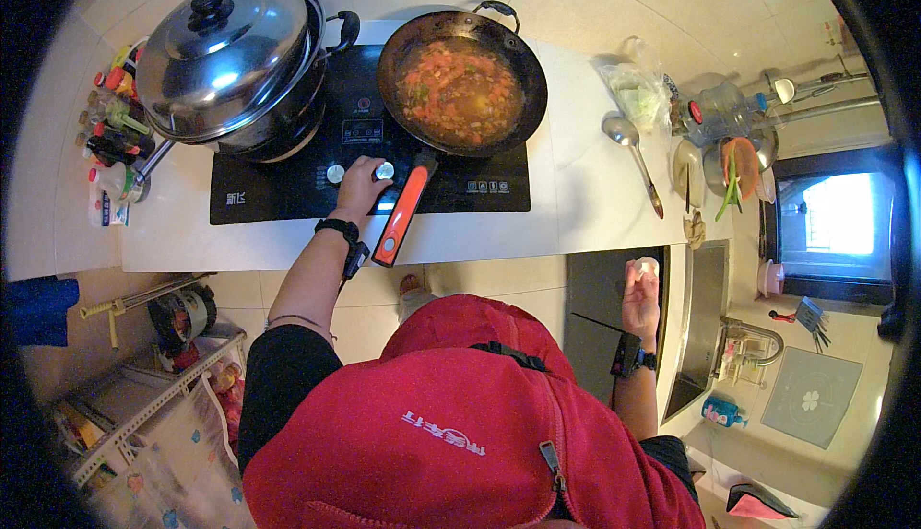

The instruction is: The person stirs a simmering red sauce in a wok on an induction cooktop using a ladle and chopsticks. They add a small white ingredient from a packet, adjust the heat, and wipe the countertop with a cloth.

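My left hand (362, 185) grips a round silver control knob (385, 170) on the black glass cooktop (288, 187). Just beside it runs the orange handle (405, 212) of a dark wok (534, 90), which sits on the right cooking zone. Red chopped pieces float in the brothy soup (460, 94) inside the wok. A second silver knob (335, 173) is left of my fingers. My right hand (640, 299), held out beyond the counter's front edge, has a small white object (645, 267) in its fingers; what it is cannot be made out.
A large steel pot with a domed lid (245, 61) covers the left zone. Several seasoning bottles (119, 126) line the counter's left end. To the right lie a metal serving spoon (633, 158), a plastic bag of greens (637, 94) and an orange bowl (739, 162). A sink (698, 327) is farther right.
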